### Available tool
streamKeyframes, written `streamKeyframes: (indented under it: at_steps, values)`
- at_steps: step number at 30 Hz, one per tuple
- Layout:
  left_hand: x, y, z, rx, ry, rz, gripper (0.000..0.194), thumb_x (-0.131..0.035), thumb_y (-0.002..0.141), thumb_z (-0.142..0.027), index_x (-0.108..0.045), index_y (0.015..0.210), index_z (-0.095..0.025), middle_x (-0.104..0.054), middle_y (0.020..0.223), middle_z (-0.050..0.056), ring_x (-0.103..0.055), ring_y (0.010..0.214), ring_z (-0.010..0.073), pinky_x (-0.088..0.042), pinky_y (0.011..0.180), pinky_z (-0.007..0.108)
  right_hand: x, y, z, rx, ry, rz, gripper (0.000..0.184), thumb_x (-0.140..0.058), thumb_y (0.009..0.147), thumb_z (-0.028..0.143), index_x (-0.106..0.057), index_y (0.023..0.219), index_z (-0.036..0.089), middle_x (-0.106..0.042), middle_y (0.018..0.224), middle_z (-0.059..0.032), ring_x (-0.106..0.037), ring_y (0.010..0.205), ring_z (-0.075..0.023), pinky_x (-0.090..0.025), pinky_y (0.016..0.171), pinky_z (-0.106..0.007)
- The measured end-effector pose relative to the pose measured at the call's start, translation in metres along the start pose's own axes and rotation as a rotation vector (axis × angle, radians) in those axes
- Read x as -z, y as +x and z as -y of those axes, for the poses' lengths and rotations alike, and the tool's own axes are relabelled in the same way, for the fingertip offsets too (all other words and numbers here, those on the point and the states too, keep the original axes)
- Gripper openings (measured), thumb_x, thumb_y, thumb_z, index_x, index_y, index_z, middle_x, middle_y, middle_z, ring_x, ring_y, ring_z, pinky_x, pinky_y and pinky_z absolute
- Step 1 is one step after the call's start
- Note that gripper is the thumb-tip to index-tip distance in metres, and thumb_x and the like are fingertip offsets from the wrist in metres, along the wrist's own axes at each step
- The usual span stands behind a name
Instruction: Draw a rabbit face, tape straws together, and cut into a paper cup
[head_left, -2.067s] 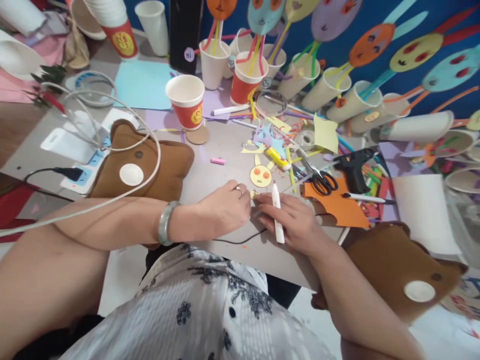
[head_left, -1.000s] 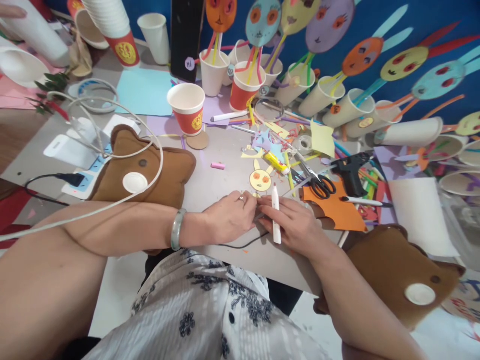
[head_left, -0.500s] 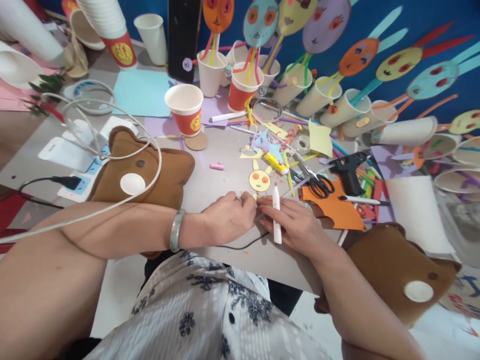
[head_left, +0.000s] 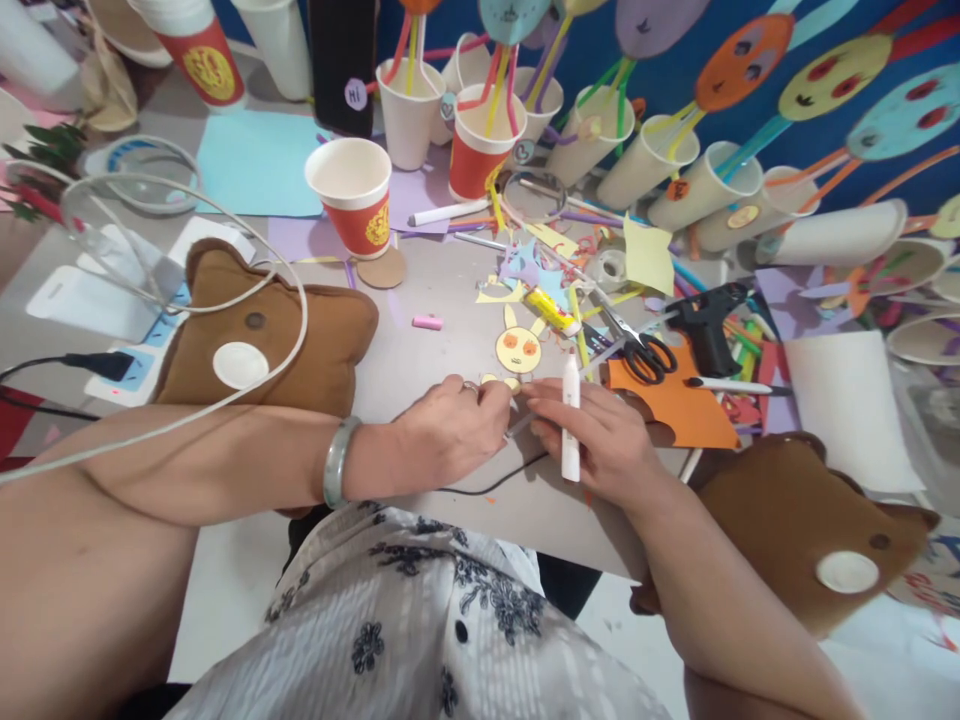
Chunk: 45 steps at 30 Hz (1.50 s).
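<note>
My right hand [head_left: 600, 432] has an uncapped white marker [head_left: 571, 425] tucked upright between its fingers, the tip pointing away from me. Its fingertips meet those of my left hand [head_left: 459, 428] low over the table. My left fingers are curled into a pinch, and what they grip is hidden. Small yellow paper pieces [head_left: 513, 384] show at the fingertips of both hands. Just beyond lies a yellow paper rabbit face [head_left: 518, 350] with orange eyes and two ears. The pink marker cap [head_left: 427, 322] rests to the left, apart from both hands.
Scissors [head_left: 646, 355], a yellow glue stick [head_left: 551, 310], a black glue gun [head_left: 709, 325] and paper scraps crowd the right. A red and white paper cup [head_left: 352, 200] stands behind. Brown cushions [head_left: 300, 330] flank my arms; a white cable [head_left: 292, 340] loops over the left one.
The view has shifted slightly, moving the scene's items across the picture. Both hands stay close together in nearly the same pose, and a second small yellow piece now shows beside my left fingers.
</note>
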<state>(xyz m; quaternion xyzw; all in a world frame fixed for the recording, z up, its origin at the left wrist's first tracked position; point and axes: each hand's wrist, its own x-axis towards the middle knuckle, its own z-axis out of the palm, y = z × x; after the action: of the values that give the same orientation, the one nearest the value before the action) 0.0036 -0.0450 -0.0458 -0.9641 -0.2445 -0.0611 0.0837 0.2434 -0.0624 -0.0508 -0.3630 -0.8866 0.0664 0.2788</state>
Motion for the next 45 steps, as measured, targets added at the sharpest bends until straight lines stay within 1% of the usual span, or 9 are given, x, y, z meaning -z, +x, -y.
streamKeyframes:
  at_steps: [3, 8, 11, 15, 19, 23, 30, 38, 45]
  values:
    - [-0.002, -0.002, 0.001, -0.024, 0.021, -0.042, 0.033, -0.046, 0.105, -0.031, -0.069, 0.104, -0.007, -0.061, 0.096, 0.011, -0.057, 0.072, 0.0178, -0.035, 0.06, 0.035, 0.0, -0.003, 0.005, -0.124, 0.008, -0.106, 0.033, -0.064, 0.094, 0.01, -0.066, 0.123, 0.024, -0.08, 0.112, -0.0108, -0.077, 0.102, -0.0257, -0.064, 0.086, -0.041]
    - [-0.003, -0.003, -0.002, -0.02, 0.044, -0.061, 0.033, -0.049, 0.103, -0.027, -0.068, 0.118, -0.005, -0.065, 0.097, 0.011, -0.056, 0.069, 0.0158, -0.037, 0.059, 0.032, -0.001, -0.006, 0.019, -0.388, 0.072, -0.221, 0.035, -0.054, 0.103, 0.026, -0.06, 0.138, 0.026, -0.081, 0.09, -0.0053, -0.077, 0.08, -0.0224, -0.064, 0.079, -0.038]
    - [-0.003, -0.004, -0.005, 0.021, 0.039, -0.079, 0.037, -0.05, 0.102, -0.027, -0.067, 0.124, -0.001, -0.062, 0.079, 0.006, -0.055, 0.061, 0.0156, -0.036, 0.055, 0.032, -0.003, -0.007, 0.024, -0.414, 0.14, -0.271, 0.038, -0.05, 0.106, 0.032, -0.059, 0.142, 0.028, -0.075, 0.079, -0.003, -0.072, 0.064, -0.0195, -0.063, 0.065, -0.034]
    - [-0.006, -0.004, -0.006, 0.038, 0.025, -0.12, 0.045, -0.048, 0.104, -0.031, -0.065, 0.13, 0.001, -0.057, 0.062, 0.001, -0.053, 0.049, 0.0156, -0.034, 0.05, 0.031, -0.006, -0.012, 0.026, -0.421, 0.186, -0.302, 0.033, -0.051, 0.104, 0.032, -0.067, 0.133, 0.026, -0.073, 0.081, -0.0053, -0.071, 0.067, -0.0209, -0.062, 0.061, -0.035]
    - [-0.006, -0.003, -0.005, 0.022, 0.012, -0.111, 0.048, -0.05, 0.104, -0.035, -0.066, 0.128, 0.002, -0.057, 0.061, 0.001, -0.053, 0.047, 0.0142, -0.034, 0.049, 0.03, -0.007, -0.013, 0.027, -0.503, 0.197, -0.273, 0.023, -0.059, 0.1, 0.031, -0.068, 0.119, 0.023, -0.075, 0.082, -0.0063, -0.073, 0.067, -0.0217, -0.063, 0.062, -0.035]
    - [-0.005, -0.002, -0.004, 0.015, 0.002, -0.044, 0.043, -0.053, 0.101, -0.028, -0.064, 0.13, 0.001, -0.059, 0.062, 0.001, -0.054, 0.048, 0.0139, -0.035, 0.049, 0.03, -0.006, -0.005, 0.028, -0.438, 0.068, -0.251, 0.014, -0.07, 0.092, 0.023, -0.069, 0.106, 0.024, -0.078, 0.085, -0.0051, -0.073, 0.065, -0.0195, -0.062, 0.06, -0.031]
    - [-0.003, -0.001, -0.004, 0.016, 0.011, -0.052, 0.041, -0.053, 0.099, -0.024, -0.064, 0.13, 0.001, -0.056, 0.061, -0.001, -0.053, 0.046, 0.0132, -0.036, 0.047, 0.029, -0.013, -0.001, 0.024, -0.348, 0.091, -0.274, 0.02, -0.071, 0.087, 0.015, -0.065, 0.103, 0.026, -0.076, 0.083, -0.0029, -0.074, 0.069, -0.0185, -0.06, 0.059, -0.029]
    - [-0.005, -0.001, -0.005, 0.021, 0.0, -0.081, 0.04, -0.053, 0.098, -0.02, -0.065, 0.128, 0.003, -0.056, 0.061, 0.0, -0.053, 0.045, 0.0136, -0.036, 0.046, 0.029, -0.017, 0.0, 0.024, -0.325, 0.036, -0.269, 0.013, -0.069, 0.089, 0.021, -0.062, 0.099, 0.025, -0.076, 0.082, -0.0033, -0.075, 0.067, -0.0181, -0.059, 0.056, -0.028]
    - [-0.006, -0.001, -0.005, 0.009, -0.008, -0.038, 0.042, -0.05, 0.1, -0.021, -0.061, 0.133, 0.005, -0.056, 0.061, 0.0, -0.052, 0.046, 0.0131, -0.035, 0.047, 0.029, -0.02, -0.002, 0.024, -0.343, -0.044, -0.247, 0.008, -0.07, 0.09, 0.025, -0.063, 0.096, 0.023, -0.077, 0.081, -0.0039, -0.075, 0.067, -0.0174, -0.057, 0.054, -0.026]
